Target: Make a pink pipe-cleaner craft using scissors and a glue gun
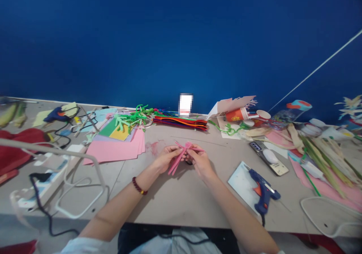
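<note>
Now both my hands are closed on a bunch of pink pipe cleaners [177, 159], pinching it from either side just above the tabletop. My left hand [166, 159], with a beaded bracelet [138, 186] on its wrist, and my right hand [199, 161] meet at the bunch's twisted middle, where the strands splay out in several directions.

The bunch sits over the bare grey table [181, 205]. At 12 o'clock lies a bundle of multicoloured pipe cleaners [181, 123], with a tangle of green pipe cleaners [130, 119] beside it toward 11 o'clock. A stack of pink craft paper [113, 151] lies at 9 o'clock. At 4 o'clock, a blue hot glue gun [264, 190] rests partly on a white card [240, 180]. A phone [268, 158] lies at 3 o'clock, and an orange paper cup [236, 114] lies on its side at 1 o'clock. A white power strip [42, 182] sits at 8 o'clock.
</note>
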Motion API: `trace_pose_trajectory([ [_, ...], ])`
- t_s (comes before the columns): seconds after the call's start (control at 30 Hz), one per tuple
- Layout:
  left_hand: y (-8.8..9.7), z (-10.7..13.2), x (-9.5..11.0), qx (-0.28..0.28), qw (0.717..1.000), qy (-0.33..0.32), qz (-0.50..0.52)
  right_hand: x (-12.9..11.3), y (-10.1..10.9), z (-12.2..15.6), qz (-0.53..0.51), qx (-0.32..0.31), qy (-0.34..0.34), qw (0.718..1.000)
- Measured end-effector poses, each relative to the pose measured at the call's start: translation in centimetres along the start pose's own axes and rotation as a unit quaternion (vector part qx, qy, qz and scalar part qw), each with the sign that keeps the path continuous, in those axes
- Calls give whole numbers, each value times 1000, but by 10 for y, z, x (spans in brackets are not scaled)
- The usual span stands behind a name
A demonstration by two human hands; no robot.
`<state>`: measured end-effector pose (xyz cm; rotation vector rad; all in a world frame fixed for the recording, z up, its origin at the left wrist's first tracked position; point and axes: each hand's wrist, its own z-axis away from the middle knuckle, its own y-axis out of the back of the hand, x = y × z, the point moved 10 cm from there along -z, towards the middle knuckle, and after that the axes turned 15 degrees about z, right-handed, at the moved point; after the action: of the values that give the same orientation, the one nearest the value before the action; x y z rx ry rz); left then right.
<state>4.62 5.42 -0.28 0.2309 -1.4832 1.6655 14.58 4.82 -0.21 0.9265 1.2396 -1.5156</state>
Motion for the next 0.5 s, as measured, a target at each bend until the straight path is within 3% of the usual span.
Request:
trace_pose_trajectory([
  [0.5, 8, -1, 9, 14, 997, -64, -41, 1, 3, -1, 36, 0, 37, 999],
])
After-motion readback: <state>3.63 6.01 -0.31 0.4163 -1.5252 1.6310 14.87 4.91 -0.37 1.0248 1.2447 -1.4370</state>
